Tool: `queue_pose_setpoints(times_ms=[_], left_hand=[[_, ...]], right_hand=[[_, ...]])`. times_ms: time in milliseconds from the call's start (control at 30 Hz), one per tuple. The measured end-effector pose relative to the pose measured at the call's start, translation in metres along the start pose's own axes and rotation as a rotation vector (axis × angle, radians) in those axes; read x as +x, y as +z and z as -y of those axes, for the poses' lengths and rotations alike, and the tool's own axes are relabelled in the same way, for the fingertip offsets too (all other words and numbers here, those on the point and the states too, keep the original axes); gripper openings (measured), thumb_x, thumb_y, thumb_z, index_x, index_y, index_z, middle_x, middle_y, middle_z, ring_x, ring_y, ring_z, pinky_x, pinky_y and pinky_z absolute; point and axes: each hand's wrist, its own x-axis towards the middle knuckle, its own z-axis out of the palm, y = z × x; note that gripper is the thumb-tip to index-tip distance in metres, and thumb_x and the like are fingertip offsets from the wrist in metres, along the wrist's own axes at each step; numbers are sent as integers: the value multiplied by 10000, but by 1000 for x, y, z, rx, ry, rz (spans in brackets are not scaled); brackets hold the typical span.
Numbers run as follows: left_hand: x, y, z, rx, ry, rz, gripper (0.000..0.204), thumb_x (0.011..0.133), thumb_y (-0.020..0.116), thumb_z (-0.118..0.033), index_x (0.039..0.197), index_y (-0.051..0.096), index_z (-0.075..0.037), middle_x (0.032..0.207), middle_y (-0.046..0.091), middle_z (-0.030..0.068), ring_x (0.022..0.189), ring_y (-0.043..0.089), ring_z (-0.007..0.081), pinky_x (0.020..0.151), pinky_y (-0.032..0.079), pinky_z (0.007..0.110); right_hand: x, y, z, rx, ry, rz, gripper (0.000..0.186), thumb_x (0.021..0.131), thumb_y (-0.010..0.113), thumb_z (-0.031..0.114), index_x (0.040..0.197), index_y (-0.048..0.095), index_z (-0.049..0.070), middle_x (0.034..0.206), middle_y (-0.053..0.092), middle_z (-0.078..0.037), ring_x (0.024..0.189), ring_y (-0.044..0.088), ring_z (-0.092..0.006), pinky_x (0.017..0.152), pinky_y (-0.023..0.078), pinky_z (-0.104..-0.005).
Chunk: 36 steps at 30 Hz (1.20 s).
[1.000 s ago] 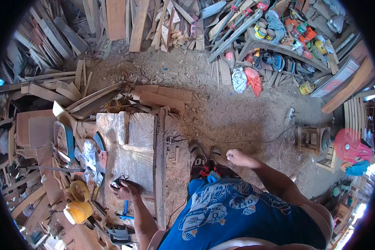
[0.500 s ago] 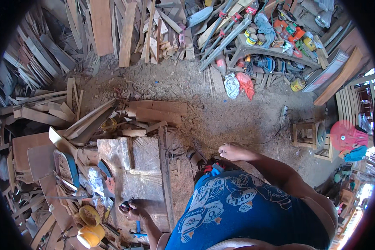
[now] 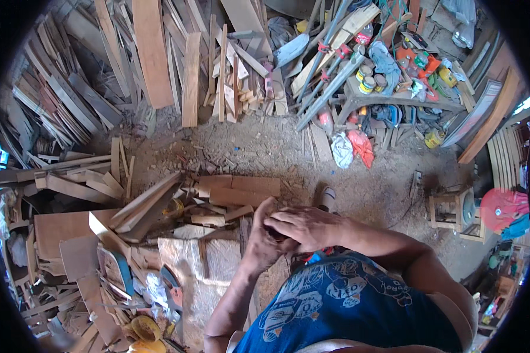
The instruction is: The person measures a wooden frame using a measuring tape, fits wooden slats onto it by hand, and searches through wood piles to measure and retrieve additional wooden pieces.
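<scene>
My left hand [image 3: 261,242] and my right hand [image 3: 313,227] meet in front of my body, near the right edge of the wooden workbench [image 3: 174,252]. The left hand is upright, its fingers curled round something dark that is mostly hidden between the palms. Over it lies my right hand, its fingers bent and pressed against the left one. What they hold cannot be made out. A short wood strip [image 3: 203,259] lies on the worn bench top. To its left are a handsaw [image 3: 172,281] and crumpled white plastic [image 3: 156,289].
Brown boards [image 3: 244,197] lie beyond the bench. A blue-edged tray [image 3: 115,272] and a yellow container [image 3: 146,328] stand at the left among scrap wood. Lumber leans along the back. A cluttered low table [image 3: 403,100] is at the back right, a wooden stool [image 3: 450,209] at the right.
My left hand has risen from the bench with a small dark object and come up to my right hand. The right hand has moved left and closed over it. The view has shifted.
</scene>
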Motion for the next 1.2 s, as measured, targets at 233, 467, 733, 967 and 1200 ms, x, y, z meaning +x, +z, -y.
queue_pose_setpoints(times_ms=[233, 467, 733, 967, 1200], left_hand=[[152, 42, -10, -389, -328, 22, 704, 883, 746, -147, 1459, 373, 12, 1265, 597, 161, 1124, 592, 204, 974, 494, 357], [288, 97, -13, -124, -476, 43, 358, 881, 742, -163, 1132, 632, 67, 1008, 694, 112, 905, 647, 152, 822, 518, 290], [377, 108, -46, 172, -544, 87, 367, 808, 790, -159, 1103, 664, 20, 910, 693, 74, 786, 634, 148, 698, 515, 291], [517, -61, -84, 368, -210, -339, 256, 923, 633, -249, 1002, 723, -22, 914, 701, 101, 826, 649, 181, 731, 522, 322], [756, -213, 28, -235, -247, -392, 153, 747, 769, -91, 831, 670, -10, 820, 649, 72, 678, 595, 158, 579, 484, 279]], right_hand=[[-44, -78, -117, 121, 264, -398, 662, 759, 790, 272, 1300, 535, -14, 1153, 635, -209, 1078, 629, -347, 940, 506, -416], [-72, -161, -221, 288, 484, -282, 688, 768, 785, 299, 1310, 526, -38, 1141, 636, -238, 1086, 615, -387, 940, 498, -433], [-67, -187, -284, 436, 575, -275, 613, 782, 726, 211, 1306, 532, -40, 1117, 643, -235, 1009, 651, -341, 877, 516, -400], [-145, -114, -362, 607, 868, -221, 489, 815, 701, 241, 1227, 539, 32, 838, 581, -82, 727, 594, -183, 674, 492, -333], [-228, -74, -357, 896, 1629, -80, 139, 848, 601, 161, 819, 673, 46, 667, 616, -37, 585, 582, -124, 538, 464, -308]])
